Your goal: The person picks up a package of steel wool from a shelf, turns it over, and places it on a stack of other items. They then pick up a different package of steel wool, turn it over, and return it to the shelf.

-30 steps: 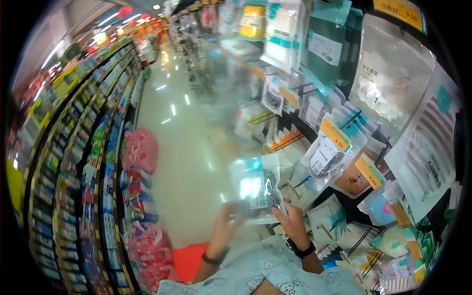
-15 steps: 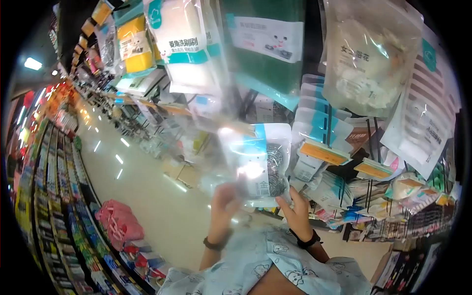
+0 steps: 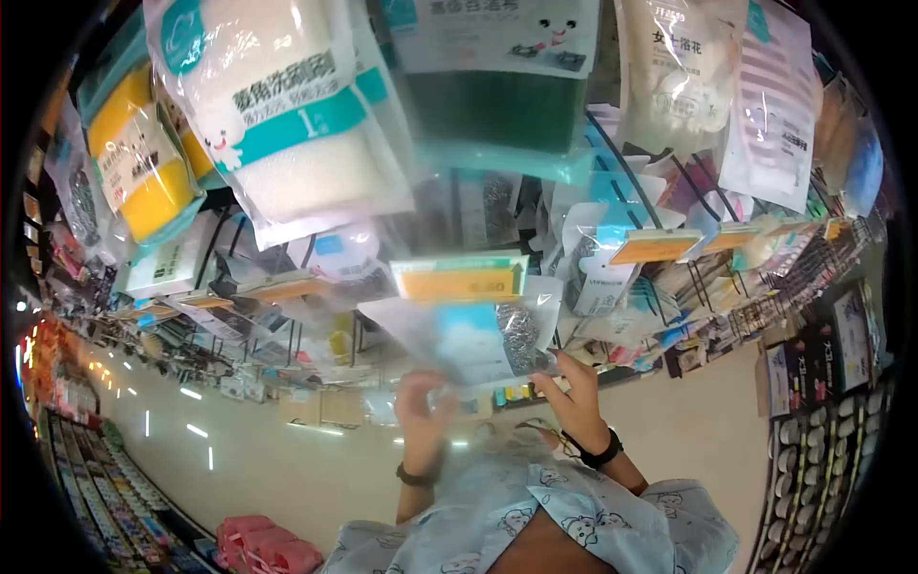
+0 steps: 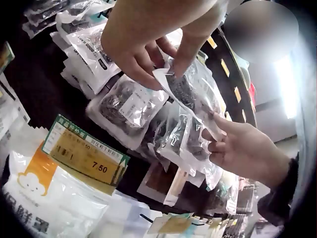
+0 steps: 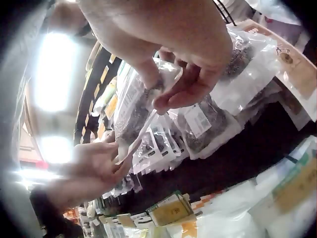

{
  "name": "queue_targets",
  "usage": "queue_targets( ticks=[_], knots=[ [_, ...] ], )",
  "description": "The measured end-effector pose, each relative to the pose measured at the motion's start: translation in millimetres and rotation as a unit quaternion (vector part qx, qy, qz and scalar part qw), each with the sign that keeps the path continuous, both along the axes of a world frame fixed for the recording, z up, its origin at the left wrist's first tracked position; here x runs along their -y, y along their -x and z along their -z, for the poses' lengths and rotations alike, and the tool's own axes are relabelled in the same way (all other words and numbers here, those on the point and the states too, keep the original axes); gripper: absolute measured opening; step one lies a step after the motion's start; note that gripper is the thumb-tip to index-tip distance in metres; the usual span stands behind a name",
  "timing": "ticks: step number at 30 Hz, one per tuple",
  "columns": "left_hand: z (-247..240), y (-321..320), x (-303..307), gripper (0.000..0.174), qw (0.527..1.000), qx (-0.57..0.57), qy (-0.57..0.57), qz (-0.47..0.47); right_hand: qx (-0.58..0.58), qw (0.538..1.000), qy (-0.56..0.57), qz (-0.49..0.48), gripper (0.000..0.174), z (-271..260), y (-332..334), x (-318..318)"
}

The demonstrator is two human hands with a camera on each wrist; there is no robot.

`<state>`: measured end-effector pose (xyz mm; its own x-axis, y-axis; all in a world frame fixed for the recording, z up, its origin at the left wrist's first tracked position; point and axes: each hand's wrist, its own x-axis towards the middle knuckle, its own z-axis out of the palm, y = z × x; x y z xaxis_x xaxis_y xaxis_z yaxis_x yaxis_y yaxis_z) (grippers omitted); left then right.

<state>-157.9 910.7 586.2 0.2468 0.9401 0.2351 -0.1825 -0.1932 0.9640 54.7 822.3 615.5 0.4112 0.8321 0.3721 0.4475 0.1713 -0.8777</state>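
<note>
A clear packet (image 3: 469, 335) with a blue-and-white label and grey metallic scourer mesh hangs between both hands, low in front of the shelf. The left hand (image 3: 421, 421), blurred in the head view, holds its left end; in the left wrist view that hand (image 4: 161, 42) pinches the packet (image 4: 184, 91) at an edge. At the lower right corner, the right hand (image 3: 579, 407) pinches it between thumb and fingers. The right wrist view has the right hand (image 5: 168, 49) above and the left hand (image 5: 91, 168) below, both on the packet (image 5: 131, 119).
Packets hang on hooks close ahead: a white one (image 3: 316, 182), a green one (image 3: 497, 110) and a yellow sponge (image 3: 158, 196). Orange price tags (image 3: 655, 246) jut out above the hands. A pink bag (image 3: 263, 547) lies on the floor at lower left.
The head view has swung right, from the aisle to face the hanging packets. Both hands keep hold of the packet, whose top has tipped away and now lies partly behind a price tag.
</note>
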Motion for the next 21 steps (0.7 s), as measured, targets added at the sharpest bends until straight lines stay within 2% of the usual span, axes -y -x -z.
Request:
queue_targets(
  ticks=[2, 5, 8, 11, 14, 17, 21],
  knots=[
    [2.7, 6.5, -7.6, 0.037, 1.000, 0.020, 0.002, 0.012, 0.012, 1.000, 0.000, 0.021, 0.026, -4.4, 10.1, -3.8],
    [10.1, 15.2, -16.5, 0.041, 0.999, 0.019, 0.023, 0.033, -0.059, 0.996, 0.068, 0.011, 0.023, -6.8, 21.2, -1.1],
    [13.2, 18.9, -26.3, 0.047, 0.996, 0.056, 0.014, 0.067, -0.084, 0.993, 0.080, 0.027, 0.034, 0.2, 29.0, 0.9],
    [18.1, 27.3, -31.3, 0.052, 0.994, 0.077, 0.001, 0.071, -0.062, 0.994, 0.071, 0.051, 0.035, 5.6, 39.6, 2.6],
    [12.2, 31.3, -37.4, 0.052, 0.996, 0.035, 0.006, 0.086, -0.030, 0.995, 0.058, 0.076, 0.031, 19.5, 40.7, 2.1],
    [3.9, 27.6, -42.0, 0.053, 0.995, 0.036, 0.013, 0.097, -0.075, 0.995, 0.013, 0.058, 0.024, 21.6, 38.7, -5.2],
    [7.1, 35.4, -49.5, 0.053, 0.994, 0.029, -0.007, 0.104, -0.100, 0.994, 0.016, 0.050, 0.027, 15.4, 40.3, -15.1]
  ],
)
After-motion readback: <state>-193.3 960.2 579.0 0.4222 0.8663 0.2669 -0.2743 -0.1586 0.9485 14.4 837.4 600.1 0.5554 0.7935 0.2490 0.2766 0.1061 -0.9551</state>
